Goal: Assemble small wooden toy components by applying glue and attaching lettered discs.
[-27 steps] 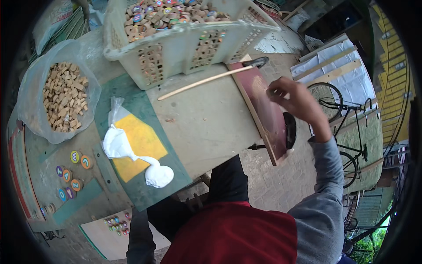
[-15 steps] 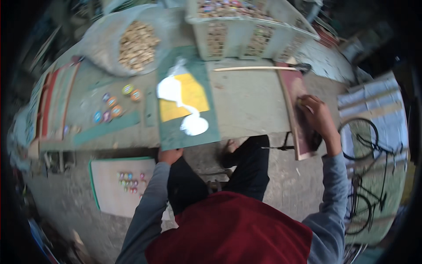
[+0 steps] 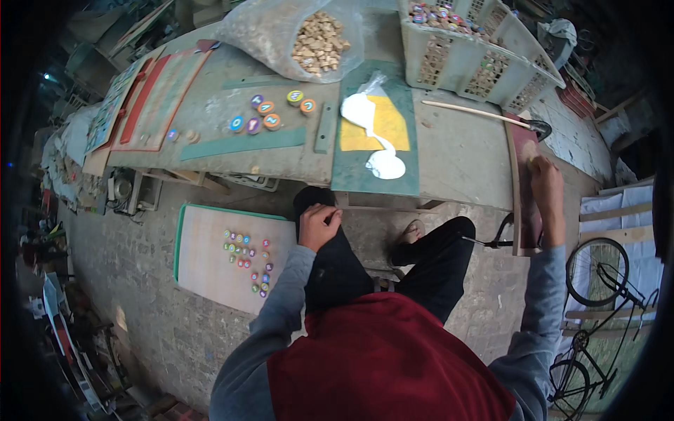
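Observation:
My right hand [image 3: 547,186] is at the right end of the table, its fingertips pinched on a small yellowish piece [image 3: 535,162] against a reddish-brown board [image 3: 525,207] with a raised rim. The fingers hide most of the piece. My left hand [image 3: 319,226] rests on my left thigh, fingers curled in; what they hold, if anything, is hidden. Between the hands, a green mat [image 3: 379,184] carries a yellow sheet [image 3: 393,126] and a white bag [image 3: 357,111] with a white round patch [image 3: 385,165] below it. A pale stick [image 3: 470,113] points toward the board.
Several round coloured lettered pieces [image 3: 272,121] lie left of the mat. Behind stand a plastic sack of wooden blocks [image 3: 256,38] and a pale crate [image 3: 435,59]. A green-edged board [image 3: 203,252] with small round pieces lies low at left; a bicycle [image 3: 593,323] is at right.
The view has swung left, so everything sits farther right. My left hand has come from under the table edge onto my thigh. My right hand stays at the reddish board, fingers still pinched.

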The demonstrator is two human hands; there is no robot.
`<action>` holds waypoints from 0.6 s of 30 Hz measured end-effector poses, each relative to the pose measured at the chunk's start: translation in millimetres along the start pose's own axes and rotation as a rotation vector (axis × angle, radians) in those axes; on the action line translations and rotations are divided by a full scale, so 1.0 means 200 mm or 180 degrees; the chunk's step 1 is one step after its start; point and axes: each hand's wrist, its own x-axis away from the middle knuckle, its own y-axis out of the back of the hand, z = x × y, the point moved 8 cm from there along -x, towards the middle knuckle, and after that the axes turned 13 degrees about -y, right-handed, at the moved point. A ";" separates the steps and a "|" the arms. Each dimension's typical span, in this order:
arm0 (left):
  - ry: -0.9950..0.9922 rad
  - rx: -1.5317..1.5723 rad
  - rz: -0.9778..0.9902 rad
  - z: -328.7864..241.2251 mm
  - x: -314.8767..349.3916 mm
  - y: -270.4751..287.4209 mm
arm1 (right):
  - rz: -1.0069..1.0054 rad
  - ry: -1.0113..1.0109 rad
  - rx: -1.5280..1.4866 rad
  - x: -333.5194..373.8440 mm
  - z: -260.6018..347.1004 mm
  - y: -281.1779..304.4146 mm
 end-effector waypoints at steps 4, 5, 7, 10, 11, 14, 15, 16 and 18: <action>-0.0354 -0.0282 -0.0272 -0.29 -0.08 0.31 | 0.0219 -0.0119 -0.0271 0.34 0.09 0.17; -0.0346 -0.0194 -0.0553 -0.36 -0.14 0.42 | 0.0107 -0.0120 -0.0277 0.37 0.11 0.20; -0.0523 -0.0453 -0.0668 -0.48 -0.33 0.61 | 0.0052 -0.0127 -0.0286 0.31 0.08 0.16; -0.0953 -0.0372 -0.0639 -0.59 -0.73 0.76 | 0.0048 -0.0153 -0.0166 0.11 -0.03 0.04; -0.0997 -0.0357 -0.0534 -0.59 -0.89 0.75 | -0.0085 -0.0041 -0.0121 0.05 -0.01 0.04; -0.1483 -0.0401 -0.0142 -0.47 -1.31 0.63 | 0.0001 -0.0230 0.0082 0.03 -0.01 0.05; -0.1435 -0.0344 -0.0039 -0.39 -1.43 0.59 | 0.0189 -0.0300 0.0060 0.08 0.00 0.05; -0.1442 -0.0377 -0.0051 -0.34 -1.51 0.57 | 0.0177 -0.0280 0.0033 0.15 0.03 0.08; -0.1201 -0.0925 0.0515 -0.21 -1.66 0.47 | 0.0302 -0.0230 0.0030 0.31 0.07 0.12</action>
